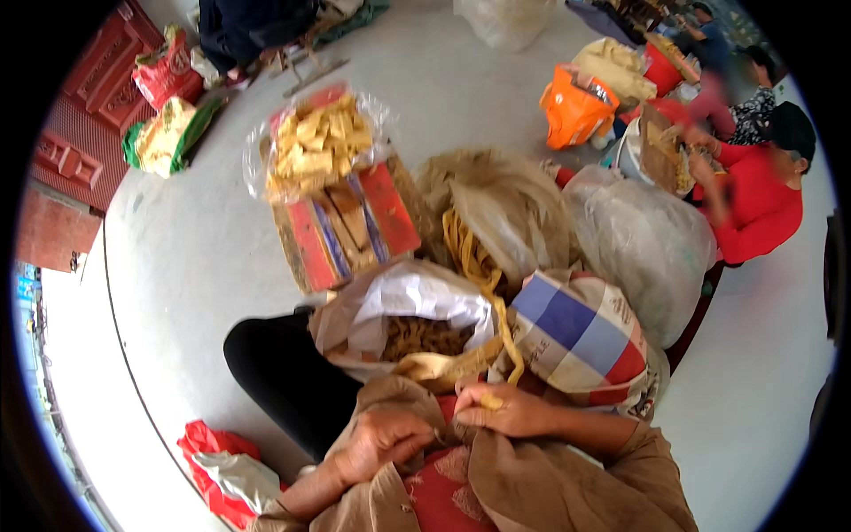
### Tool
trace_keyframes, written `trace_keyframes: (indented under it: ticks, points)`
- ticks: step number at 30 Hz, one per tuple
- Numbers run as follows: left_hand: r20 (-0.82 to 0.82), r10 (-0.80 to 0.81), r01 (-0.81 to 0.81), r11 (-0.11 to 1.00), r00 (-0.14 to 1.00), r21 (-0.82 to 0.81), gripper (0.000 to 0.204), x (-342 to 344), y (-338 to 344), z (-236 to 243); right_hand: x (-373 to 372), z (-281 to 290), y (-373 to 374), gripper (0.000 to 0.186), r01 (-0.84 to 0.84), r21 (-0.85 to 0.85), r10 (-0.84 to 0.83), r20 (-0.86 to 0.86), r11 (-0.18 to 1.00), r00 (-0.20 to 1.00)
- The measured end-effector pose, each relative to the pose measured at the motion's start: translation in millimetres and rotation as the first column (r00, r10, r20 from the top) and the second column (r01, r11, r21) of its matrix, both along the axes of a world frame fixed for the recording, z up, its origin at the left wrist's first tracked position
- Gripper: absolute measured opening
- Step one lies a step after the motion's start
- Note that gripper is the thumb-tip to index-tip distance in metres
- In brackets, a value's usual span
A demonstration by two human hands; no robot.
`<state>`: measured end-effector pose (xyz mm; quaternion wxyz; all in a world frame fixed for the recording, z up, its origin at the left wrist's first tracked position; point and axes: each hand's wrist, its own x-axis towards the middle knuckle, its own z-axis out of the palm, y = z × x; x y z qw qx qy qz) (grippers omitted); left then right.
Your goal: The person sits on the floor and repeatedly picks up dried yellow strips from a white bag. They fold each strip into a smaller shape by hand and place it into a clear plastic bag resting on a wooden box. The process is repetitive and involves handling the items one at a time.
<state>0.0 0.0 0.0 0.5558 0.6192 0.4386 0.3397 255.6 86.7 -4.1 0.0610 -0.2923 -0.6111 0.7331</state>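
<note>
Over my lap, my left hand (383,440) is closed with its fingertips pinched together; whatever lies between them is too small to name. Close beside it, my right hand (510,410) is closed on a long yellowish strip (507,341), and a bit of yellow shows at its fingers. The strip runs up toward a cloudy plastic bag (496,195) where more such strips hang out. Just beyond my hands stands an opened white-lined bag (355,324) holding many small brown twisted pieces (425,337).
Ahead, a red wooden stool (390,208) carries a plastic bag of flat yellow pieces (319,137). A checked sack (581,328) and a large clear bag (638,239) stand to the right. A person in red (762,199) works beyond them. Red plastic (217,443) lies lower left.
</note>
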Motion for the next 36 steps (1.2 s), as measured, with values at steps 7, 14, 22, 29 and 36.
trace_keyframes:
  ticks: [7,14,22,29,36]
  points:
    - [0.145,0.256,-0.211,0.940,0.956,-0.269,0.003,-10.1,-29.4,29.6,10.0,11.6,-15.9,0.016,0.173,-0.289,-0.184,-0.012,0.942,0.983]
    - [0.093,0.548,-0.461,0.773,0.831,-0.436,0.004,-27.7,-22.1,35.7,12.0,14.1,-1.5,0.015,0.417,-0.263,-0.418,0.054,0.870,0.907]
    - [0.059,0.656,-0.610,0.728,0.752,-0.314,0.002,-39.9,-32.4,52.0,32.0,16.8,-7.0,0.014,0.610,-0.247,-0.632,-0.016,0.753,0.775]
    - [-0.446,0.167,-0.235,0.967,0.879,-0.102,0.014,-49.6,15.6,21.9,-0.7,11.2,21.6,0.010,0.525,-0.181,-0.529,0.031,0.832,0.848]
    - [-0.161,0.070,-0.082,0.994,0.985,-0.068,0.038,-8.1,32.0,68.7,-5.4,14.8,25.6,0.013,0.377,0.059,-0.379,0.035,0.924,0.925]
